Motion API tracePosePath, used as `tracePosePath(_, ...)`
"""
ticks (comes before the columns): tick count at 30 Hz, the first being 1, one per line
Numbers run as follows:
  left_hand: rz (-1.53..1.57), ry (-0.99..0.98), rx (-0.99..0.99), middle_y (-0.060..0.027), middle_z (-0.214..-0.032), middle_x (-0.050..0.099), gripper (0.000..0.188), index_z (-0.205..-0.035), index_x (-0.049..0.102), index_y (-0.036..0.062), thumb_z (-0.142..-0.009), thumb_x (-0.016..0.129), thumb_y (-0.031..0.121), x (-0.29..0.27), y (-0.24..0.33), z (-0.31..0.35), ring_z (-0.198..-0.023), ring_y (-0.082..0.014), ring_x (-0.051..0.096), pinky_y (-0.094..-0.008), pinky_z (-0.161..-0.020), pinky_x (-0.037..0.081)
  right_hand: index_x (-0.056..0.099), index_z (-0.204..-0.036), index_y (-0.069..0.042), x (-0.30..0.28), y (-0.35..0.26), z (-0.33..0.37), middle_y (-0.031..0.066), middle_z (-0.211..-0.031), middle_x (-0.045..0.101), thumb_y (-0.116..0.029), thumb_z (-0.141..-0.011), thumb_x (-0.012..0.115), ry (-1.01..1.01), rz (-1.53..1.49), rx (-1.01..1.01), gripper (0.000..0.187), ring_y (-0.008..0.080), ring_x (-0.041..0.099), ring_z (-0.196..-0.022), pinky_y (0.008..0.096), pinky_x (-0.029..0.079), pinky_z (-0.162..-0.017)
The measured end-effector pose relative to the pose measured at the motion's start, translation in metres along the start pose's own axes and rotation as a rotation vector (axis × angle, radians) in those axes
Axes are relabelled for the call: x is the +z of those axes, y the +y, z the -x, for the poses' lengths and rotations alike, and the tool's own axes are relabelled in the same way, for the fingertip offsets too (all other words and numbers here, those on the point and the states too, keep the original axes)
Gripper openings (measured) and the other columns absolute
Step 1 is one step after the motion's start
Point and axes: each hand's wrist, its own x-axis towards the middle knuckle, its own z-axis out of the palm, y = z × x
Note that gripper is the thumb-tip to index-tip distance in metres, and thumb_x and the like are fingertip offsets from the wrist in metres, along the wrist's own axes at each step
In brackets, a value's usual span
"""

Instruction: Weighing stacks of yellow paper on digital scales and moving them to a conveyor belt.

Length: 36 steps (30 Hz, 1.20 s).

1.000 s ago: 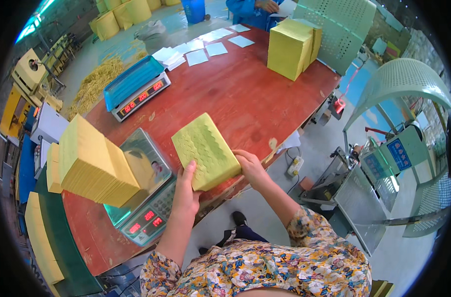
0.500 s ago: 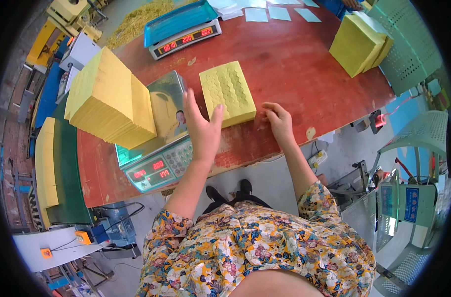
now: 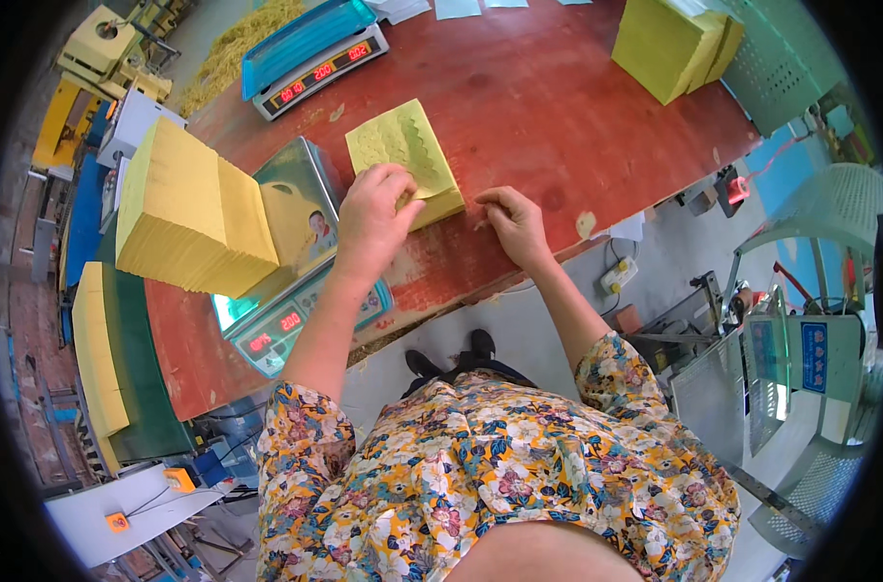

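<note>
A small stack of yellow paper sheets (image 3: 393,144) with rows of wavy, stamped marks lies on the red table. My left hand (image 3: 371,218) is over its near left corner, with fingers bent and thumb closed toward them at the edge of the top sheets, which look slightly raised there. Beside the near right corner, my right hand (image 3: 515,223) is held with curled fingers, apart from the stack, and nothing shows in it. To the left, a digital scale (image 3: 301,209) with a steel plate carries a tall stack of yellow paper (image 3: 189,213), leaning outward in view.
A second scale with a blue tray (image 3: 305,44) stands at the far left of the red table (image 3: 538,116). Another yellow paper block (image 3: 669,48) sits at the far right, beside a perforated metal chair (image 3: 781,58). A green surface (image 3: 145,378) with yellow paper adjoins the left.
My left hand has moved from an open, raised pose down onto the small stack, its fingers now bent. The view has shifted; my right hand stays curled beside the stack.
</note>
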Motion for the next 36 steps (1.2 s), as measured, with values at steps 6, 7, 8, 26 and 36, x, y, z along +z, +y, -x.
tracePosePath(6,0.004,0.017,0.039,-0.0082,-0.104,0.066,0.010,-0.088,0.065,0.0052,-0.081,0.070,0.010,0.001,0.001,-0.003,-0.097,-0.0300,0.062,-0.0396,-0.084,0.051,0.068,-0.098,0.003,-0.006,0.001,-0.003,0.0072,-0.089,0.069,0.001,-0.091,0.057,-0.008,-0.145,0.131,0.013,0.0155,0.067,-0.071,0.0282,0.053,-0.065)
tracePosePath(7,0.002,0.022,0.037,-0.0082,-0.104,0.066,0.010,-0.088,0.065,0.0052,-0.081,0.070,0.010,0.001,0.001,-0.002,-0.097,-0.0300,0.062,-0.0396,-0.084,0.051,0.068,-0.100,0.002,-0.010,-0.002,-0.006,0.0075,-0.090,0.069,-0.002,-0.093,0.056,0.034,-0.184,0.157,0.014,0.0159,0.067,-0.071,0.0281,0.053,-0.065)
tracePosePath(8,0.020,0.015,-0.004,-0.0099,-0.108,0.066,0.009,-0.089,0.065,0.0036,-0.082,0.069,0.009,0.002,0.003,-0.001,-0.102,-0.0307,0.062,-0.0395,-0.088,0.050,0.067,-0.103,0.002,-0.014,-0.005,-0.009,0.0078,-0.090,0.069,-0.005,-0.094,0.055,0.075,-0.223,0.183,0.016,0.0163,0.067,-0.071,0.0281,0.053,-0.064)
tracePosePath(26,0.948,0.352,-0.541,-0.0134,-0.127,0.058,0.055,-0.137,0.047,-0.0040,-0.093,0.070,0.021,0.012,0.018,0.119,-0.111,-0.0178,0.060,-0.0322,-0.092,0.051,0.053,-0.130,0.004,0.018,-0.107,0.059,0.0073,-0.104,0.065,0.003,-0.095,0.048,-0.052,-0.186,0.218,0.035,0.0095,0.062,-0.082,0.0211,0.052,-0.066)
tracePosePath(36,0.828,0.254,-0.387,0.0051,-0.071,0.053,0.011,-0.091,0.064,0.0013,-0.098,0.061,0.010,-0.176,0.001,0.120,-0.061,-0.0017,0.044,-0.0211,-0.053,0.037,0.061,-0.114,0.003,0.099,-0.217,0.051,-0.0021,-0.085,0.056,-0.001,-0.096,0.052,-0.153,-0.068,-0.046,0.021,0.0047,0.048,-0.069,0.0224,0.039,-0.060)
